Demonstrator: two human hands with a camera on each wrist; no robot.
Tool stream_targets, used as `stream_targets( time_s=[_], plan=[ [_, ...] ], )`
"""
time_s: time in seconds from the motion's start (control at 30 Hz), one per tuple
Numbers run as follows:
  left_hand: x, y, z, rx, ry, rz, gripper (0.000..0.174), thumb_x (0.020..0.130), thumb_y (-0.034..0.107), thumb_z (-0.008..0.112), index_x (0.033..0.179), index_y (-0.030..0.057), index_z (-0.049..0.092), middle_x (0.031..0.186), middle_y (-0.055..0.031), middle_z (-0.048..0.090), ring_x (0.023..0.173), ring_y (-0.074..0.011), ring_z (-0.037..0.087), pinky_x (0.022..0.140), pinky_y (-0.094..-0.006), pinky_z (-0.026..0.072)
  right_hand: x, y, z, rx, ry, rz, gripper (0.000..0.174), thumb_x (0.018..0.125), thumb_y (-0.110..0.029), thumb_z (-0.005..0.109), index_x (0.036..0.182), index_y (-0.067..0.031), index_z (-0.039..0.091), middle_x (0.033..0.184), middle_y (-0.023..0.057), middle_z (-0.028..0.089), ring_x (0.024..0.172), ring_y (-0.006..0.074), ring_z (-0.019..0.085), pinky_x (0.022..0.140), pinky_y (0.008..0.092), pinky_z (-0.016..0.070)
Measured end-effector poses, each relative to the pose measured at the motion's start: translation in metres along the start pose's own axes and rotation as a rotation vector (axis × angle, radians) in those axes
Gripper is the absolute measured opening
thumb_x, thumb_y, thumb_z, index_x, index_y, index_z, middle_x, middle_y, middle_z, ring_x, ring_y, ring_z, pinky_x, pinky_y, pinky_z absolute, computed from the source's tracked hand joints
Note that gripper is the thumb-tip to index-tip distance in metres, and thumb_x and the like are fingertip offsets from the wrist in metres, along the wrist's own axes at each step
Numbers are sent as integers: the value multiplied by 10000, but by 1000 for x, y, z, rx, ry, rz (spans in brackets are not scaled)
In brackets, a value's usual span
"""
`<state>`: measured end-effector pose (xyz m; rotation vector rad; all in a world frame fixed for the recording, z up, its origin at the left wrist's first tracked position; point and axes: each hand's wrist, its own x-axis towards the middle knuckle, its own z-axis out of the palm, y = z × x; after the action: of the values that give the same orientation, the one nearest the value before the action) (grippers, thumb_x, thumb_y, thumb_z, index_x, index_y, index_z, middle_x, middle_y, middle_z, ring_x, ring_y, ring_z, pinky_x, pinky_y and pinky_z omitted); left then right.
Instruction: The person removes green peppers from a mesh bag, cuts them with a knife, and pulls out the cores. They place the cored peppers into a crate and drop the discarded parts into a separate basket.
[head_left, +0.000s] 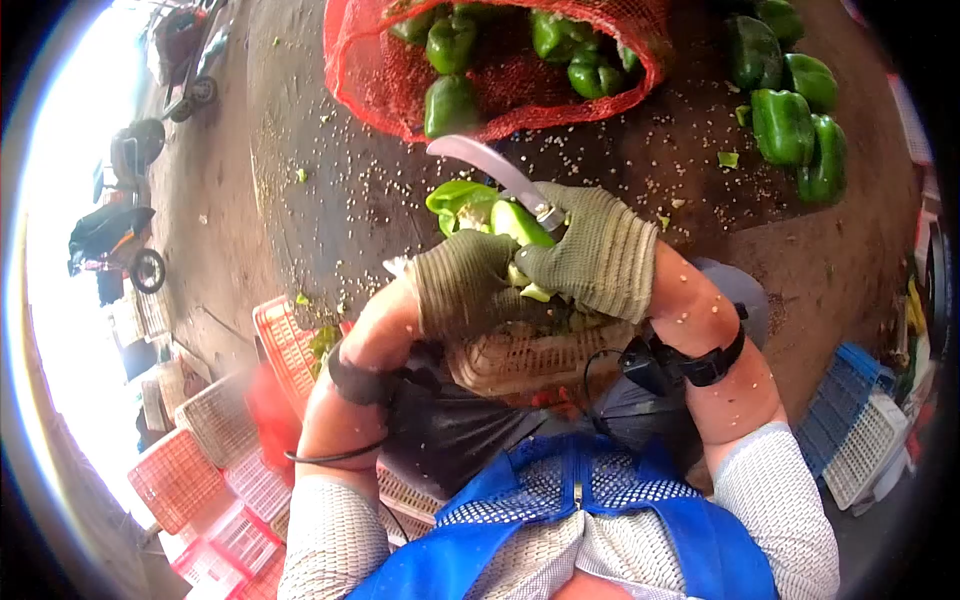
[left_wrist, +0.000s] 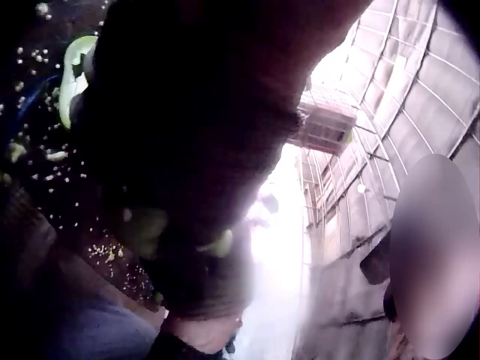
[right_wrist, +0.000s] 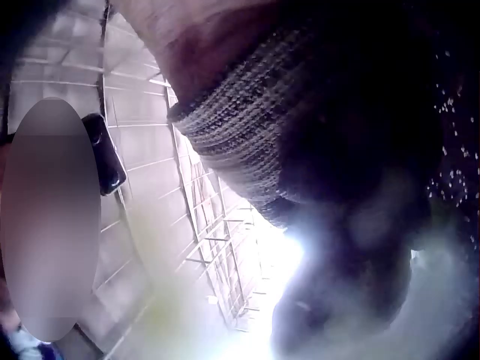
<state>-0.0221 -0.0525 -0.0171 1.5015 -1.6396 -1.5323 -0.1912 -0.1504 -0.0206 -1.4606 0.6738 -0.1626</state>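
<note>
In the head view my gloved left hand grips a cut green bell pepper from the near side. My right hand, gloved too, holds a knife with a curved blade; the blade points up and left past the pepper, and its handle is hidden in the palm. The right thumb reaches in at the pepper, close to the left fingers. Pale pepper scraps show just below the hands. Both wrist views are dark; a light-green cut edge of pepper shows beside the left glove.
Ahead lies a red mesh sack with green peppers inside. Several whole peppers sit at the right of the seed-strewn tabletop. A plastic crate is below my hands; stacked crates stand at left, others at right.
</note>
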Motion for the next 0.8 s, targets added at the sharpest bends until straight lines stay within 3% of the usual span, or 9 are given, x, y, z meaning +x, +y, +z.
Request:
stream_targets(
  time_s=[0.1, 0.17, 0.27, 0.37, 0.43, 0.5, 0.53, 0.67, 0.8],
  plan=[
    [-5, 0, -6, -518, -107, -138, 288, 876, 200, 755, 1104, 31, 701, 958, -18, 722, 900, -112, 641, 791, -295, 529, -2, 2, 1, 115, -12, 57, 331, 782, -153, 701, 1074, -5, 649, 789, 72, 678, 717, 136, 603, 668, 314, 523],
    [-7, 6, -19, -467, -140, -234, 326, 868, 221, 771, 1107, 14, 694, 952, -11, 710, 889, -103, 638, 789, -281, 527, 2, 10, 1, 115, -15, 9, 368, 783, -109, 681, 1130, 4, 632, 847, 61, 678, 758, 128, 614, 695, 284, 531],
    [-16, -20, -25, -691, 107, 125, 478, 842, 380, 775, 1099, -4, 656, 976, -31, 681, 857, -108, 616, 761, -263, 517, 11, 26, 8, 234, -39, 27, 435, 780, -92, 668, 1205, -11, 615, 951, 95, 699, 823, 139, 636, 748, 282, 543],
    [-14, -8, -26, -995, 226, 82, 753, 680, 612, 831, 1052, 5, 584, 908, -32, 636, 811, -119, 607, 721, -267, 518, 24, 41, 30, 260, 39, -24, 446, 768, -87, 680, 1209, -44, 629, 976, 70, 704, 832, 137, 640, 768, 280, 543],
    [-14, -28, -32, -1101, 191, 284, 705, 689, 569, 846, 1015, 11, 565, 875, -25, 619, 785, -114, 599, 694, -249, 512, 27, 40, 28, 207, 74, 20, 437, 767, -61, 673, 1202, -56, 637, 979, 47, 698, 819, 131, 633, 765, 283, 545],
    [-22, -13, -26, -1151, 278, 222, 643, 676, 430, 890, 1048, 27, 555, 908, -28, 622, 769, -135, 617, 663, -242, 525, 19, 15, 5, 274, 147, 104, 434, 768, -48, 665, 1202, -58, 638, 960, 37, 688, 802, 122, 624, 744, 282, 544],
    [-22, -10, -24, -1072, 377, 168, 650, 668, 389, 903, 1079, 28, 552, 929, -34, 629, 778, -143, 627, 657, -247, 534, 22, 19, -1, 349, 114, 113, 521, 808, -18, 666, 1320, -14, 575, 1096, 57, 665, 925, 115, 631, 842, 253, 533],
    [-26, 12, -21, -1148, 380, 147, 623, 741, 62, 821, 1273, 40, 497, 1126, -72, 633, 998, -158, 633, 784, -290, 560, 16, 15, -4, 216, 235, 179, 491, 811, -10, 653, 1297, -7, 584, 1076, 48, 658, 923, 110, 615, 837, 248, 532],
    [-25, 1, -28, -1093, 411, 76, 638, 732, 135, 855, 1257, 44, 503, 1156, -85, 628, 1057, -196, 624, 862, -331, 547, 19, 25, -3, 330, 245, 65, 469, 823, -33, 652, 1285, 2, 585, 1091, 49, 654, 948, 115, 612, 851, 256, 527]
  ],
)
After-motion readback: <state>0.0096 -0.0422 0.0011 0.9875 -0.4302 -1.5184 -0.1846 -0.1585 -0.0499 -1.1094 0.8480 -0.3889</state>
